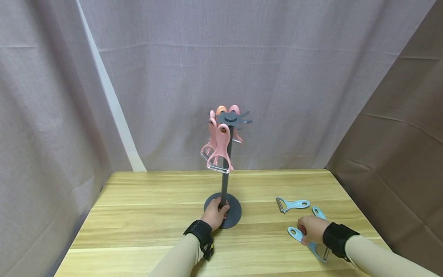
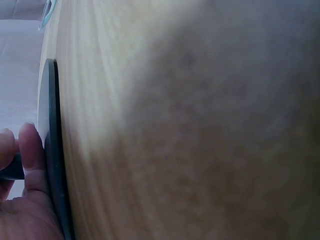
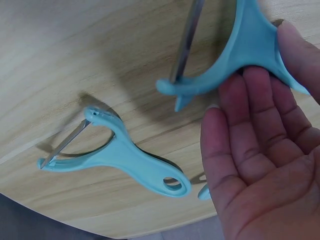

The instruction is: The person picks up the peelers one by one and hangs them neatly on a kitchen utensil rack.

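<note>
Low on its pole, my left hand [image 1: 214, 214] grips a dark grey hanging stand [image 1: 225, 184], just above the round base [image 1: 233, 215]. In the left wrist view the fingers [image 2: 32, 150] lie close to the base's rim. Several pink peelers [image 1: 221, 146] and an orange peeler [image 1: 221, 110] hang from the left and back of the stand's top. On the right, my right hand [image 1: 313, 229] pinches a light blue peeler [image 3: 252, 42] between thumb and fingers. Another blue peeler [image 1: 318, 212] is partly hidden behind that hand. A third blue peeler [image 1: 294, 204] lies farther back.
Bare hooks [image 1: 245, 121] stick out on the right side of the stand's top. Everything stands on a wooden table [image 1: 145, 215]. Grey curtains [image 1: 173, 77] hang behind it, with a brown one [image 1: 398, 154] on the right.
</note>
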`<state>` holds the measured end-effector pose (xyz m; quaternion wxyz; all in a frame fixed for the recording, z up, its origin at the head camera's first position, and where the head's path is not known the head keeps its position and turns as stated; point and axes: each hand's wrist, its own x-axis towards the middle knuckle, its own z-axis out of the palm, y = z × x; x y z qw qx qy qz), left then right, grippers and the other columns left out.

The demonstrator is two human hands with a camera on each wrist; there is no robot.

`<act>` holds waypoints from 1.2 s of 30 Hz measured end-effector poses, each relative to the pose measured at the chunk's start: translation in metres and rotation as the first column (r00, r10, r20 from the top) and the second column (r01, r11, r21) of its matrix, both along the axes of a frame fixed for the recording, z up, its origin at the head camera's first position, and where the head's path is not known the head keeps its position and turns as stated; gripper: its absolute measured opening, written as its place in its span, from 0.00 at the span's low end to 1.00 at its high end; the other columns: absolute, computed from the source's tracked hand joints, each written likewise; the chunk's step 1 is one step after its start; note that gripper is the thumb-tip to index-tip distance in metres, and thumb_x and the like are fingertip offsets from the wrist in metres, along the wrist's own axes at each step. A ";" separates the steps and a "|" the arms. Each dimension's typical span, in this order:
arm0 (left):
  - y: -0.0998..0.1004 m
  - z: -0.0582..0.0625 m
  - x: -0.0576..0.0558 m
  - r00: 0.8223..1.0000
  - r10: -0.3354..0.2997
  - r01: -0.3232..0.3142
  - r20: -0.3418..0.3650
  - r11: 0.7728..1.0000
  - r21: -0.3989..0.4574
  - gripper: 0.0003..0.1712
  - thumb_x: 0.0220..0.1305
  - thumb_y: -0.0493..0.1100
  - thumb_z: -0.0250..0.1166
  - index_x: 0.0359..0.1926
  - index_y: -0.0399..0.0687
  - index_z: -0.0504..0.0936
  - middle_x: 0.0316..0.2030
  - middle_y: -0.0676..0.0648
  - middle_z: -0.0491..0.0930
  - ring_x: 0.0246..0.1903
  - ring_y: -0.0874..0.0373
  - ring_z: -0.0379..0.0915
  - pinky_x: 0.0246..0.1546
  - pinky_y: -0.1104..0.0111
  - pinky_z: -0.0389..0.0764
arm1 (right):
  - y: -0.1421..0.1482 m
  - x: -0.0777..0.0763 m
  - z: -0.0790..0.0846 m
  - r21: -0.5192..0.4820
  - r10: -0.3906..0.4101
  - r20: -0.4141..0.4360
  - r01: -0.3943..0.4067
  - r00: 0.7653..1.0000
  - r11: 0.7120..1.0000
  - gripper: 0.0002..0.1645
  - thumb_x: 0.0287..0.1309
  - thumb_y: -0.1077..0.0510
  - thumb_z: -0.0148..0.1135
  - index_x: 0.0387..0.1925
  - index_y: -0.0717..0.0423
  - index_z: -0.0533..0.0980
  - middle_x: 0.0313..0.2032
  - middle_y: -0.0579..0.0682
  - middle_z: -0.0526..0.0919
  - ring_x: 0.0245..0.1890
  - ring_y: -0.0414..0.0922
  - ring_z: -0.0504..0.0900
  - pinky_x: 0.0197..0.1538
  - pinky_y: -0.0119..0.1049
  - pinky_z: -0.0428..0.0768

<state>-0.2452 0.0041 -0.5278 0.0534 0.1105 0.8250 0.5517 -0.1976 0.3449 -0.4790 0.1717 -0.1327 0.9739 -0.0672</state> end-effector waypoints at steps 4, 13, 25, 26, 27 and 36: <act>0.000 -0.001 0.000 1.000 -0.003 0.003 -0.012 1.000 0.004 0.04 0.64 0.39 0.53 0.37 0.43 0.73 0.22 0.50 0.71 0.19 0.61 0.69 0.21 0.70 0.72 | -0.001 -0.001 -0.002 0.007 -0.017 0.010 0.017 1.000 1.000 0.22 0.29 0.58 0.75 0.18 0.52 0.65 0.17 0.44 0.67 0.20 0.42 0.65 0.24 0.36 0.61; 0.001 -0.006 -0.003 1.000 -0.008 0.008 -0.006 1.000 0.012 0.03 0.64 0.39 0.53 0.36 0.45 0.73 0.22 0.50 0.71 0.20 0.61 0.69 0.21 0.69 0.72 | -0.006 -0.002 -0.001 -0.031 -0.034 0.014 0.035 0.999 0.999 0.21 0.31 0.59 0.74 0.19 0.52 0.66 0.18 0.45 0.67 0.21 0.42 0.65 0.26 0.37 0.60; 0.001 -0.003 0.000 1.000 -0.003 0.003 -0.006 1.000 0.001 0.04 0.64 0.40 0.54 0.37 0.45 0.73 0.22 0.51 0.71 0.20 0.62 0.69 0.21 0.70 0.72 | -0.013 -0.005 0.011 -0.141 0.092 -0.066 -0.101 0.994 0.985 0.17 0.39 0.60 0.70 0.19 0.50 0.66 0.17 0.40 0.65 0.19 0.36 0.63 0.22 0.31 0.61; 0.000 -0.002 0.000 1.000 -0.004 0.004 -0.004 1.000 0.004 0.04 0.64 0.40 0.54 0.37 0.44 0.73 0.22 0.50 0.71 0.20 0.61 0.69 0.21 0.70 0.72 | -0.015 -0.007 0.015 -0.163 0.106 -0.080 -0.118 0.991 0.980 0.17 0.40 0.60 0.69 0.19 0.50 0.66 0.17 0.39 0.65 0.18 0.35 0.62 0.22 0.30 0.60; 0.000 -0.002 0.000 1.000 -0.006 0.006 -0.004 1.000 0.005 0.04 0.64 0.40 0.53 0.37 0.44 0.73 0.22 0.50 0.71 0.20 0.61 0.69 0.21 0.70 0.72 | -0.017 -0.009 0.021 -0.191 0.117 -0.095 -0.133 0.989 0.973 0.16 0.41 0.60 0.69 0.19 0.50 0.66 0.17 0.40 0.65 0.18 0.35 0.62 0.21 0.29 0.60; 0.000 -0.002 0.000 1.000 -0.008 0.008 -0.010 1.000 0.014 0.04 0.64 0.40 0.54 0.37 0.44 0.72 0.22 0.51 0.71 0.21 0.62 0.69 0.22 0.71 0.73 | -0.042 -0.041 0.090 -0.368 0.085 -0.268 -0.184 0.960 0.912 0.07 0.53 0.57 0.61 0.25 0.50 0.70 0.20 0.42 0.71 0.21 0.36 0.67 0.24 0.30 0.67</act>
